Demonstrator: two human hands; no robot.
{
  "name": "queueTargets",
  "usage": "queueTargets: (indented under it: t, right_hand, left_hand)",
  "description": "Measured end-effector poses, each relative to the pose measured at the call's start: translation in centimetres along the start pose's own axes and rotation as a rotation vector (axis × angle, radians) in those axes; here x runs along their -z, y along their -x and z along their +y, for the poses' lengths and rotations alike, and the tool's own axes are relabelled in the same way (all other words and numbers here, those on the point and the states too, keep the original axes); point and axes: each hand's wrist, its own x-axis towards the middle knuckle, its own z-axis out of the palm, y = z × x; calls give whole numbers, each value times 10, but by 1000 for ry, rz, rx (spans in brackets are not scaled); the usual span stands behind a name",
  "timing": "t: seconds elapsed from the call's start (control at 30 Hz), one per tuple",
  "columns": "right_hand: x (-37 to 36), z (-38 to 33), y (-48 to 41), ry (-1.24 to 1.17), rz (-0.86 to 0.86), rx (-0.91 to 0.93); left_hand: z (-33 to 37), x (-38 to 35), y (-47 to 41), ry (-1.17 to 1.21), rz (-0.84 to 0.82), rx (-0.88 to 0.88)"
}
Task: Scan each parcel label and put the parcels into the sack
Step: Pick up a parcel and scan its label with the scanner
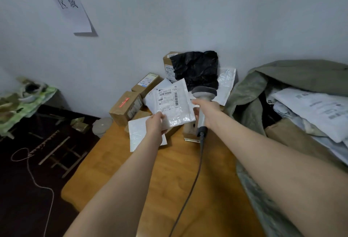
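My left hand [154,123] pinches the lower edge of a white plastic mailer parcel [172,104], held up over the wooden table [169,189] with its printed barcode label facing me. My right hand [206,111] grips the handle of a grey corded barcode scanner [204,93], whose head sits just right of the label. The open olive-green sack [248,93] lies at the right, with several white parcels [316,112] inside it.
At the table's far end stand cardboard boxes [126,107], a black plastic parcel [195,69] and further white mailers [138,135]. The scanner cable [190,185] trails across the table. Left of the table are dark floor, a cord, wooden slats and a grey round container [101,126].
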Motion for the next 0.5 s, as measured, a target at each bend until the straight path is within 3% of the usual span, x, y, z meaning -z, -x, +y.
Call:
queueTargets:
  t: [0.3,0.5]
  right_hand:
    - [71,-12,67,-49,-29,126]
    - [149,-25,117,-38,-2,158]
  left_hand:
    - [-11,-29,94,2,-10,-112]
    - [-33,-68,169,45,-77,-83]
